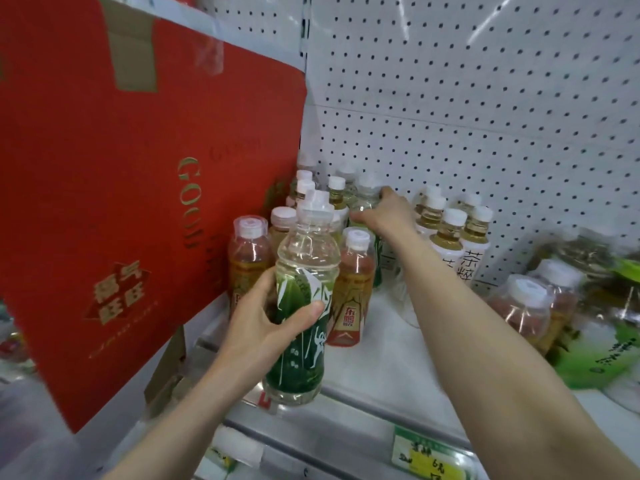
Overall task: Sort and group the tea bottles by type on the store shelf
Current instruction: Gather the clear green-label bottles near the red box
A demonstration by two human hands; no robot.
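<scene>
My left hand (266, 327) grips a clear bottle with a green label (304, 306), held upright in front of the shelf edge. My right hand (384, 213) reaches deep into the shelf and closes around the shoulder of another green-label bottle (363, 199) near the back. Two amber tea bottles with red-orange labels (353, 289) (247, 258) stand at the front left. White-label tea bottles with yellow liquid (457, 237) are grouped to the right of my right hand. More white-capped bottles (304, 185) stand at the back left.
A large red cardboard box (121, 202) fills the left side next to the bottles. A pegboard wall (485, 116) backs the white shelf (381, 362). Shrink-wrapped bottle packs (561, 313) lie at the right. A green and yellow price tag (429, 459) sits on the shelf rail.
</scene>
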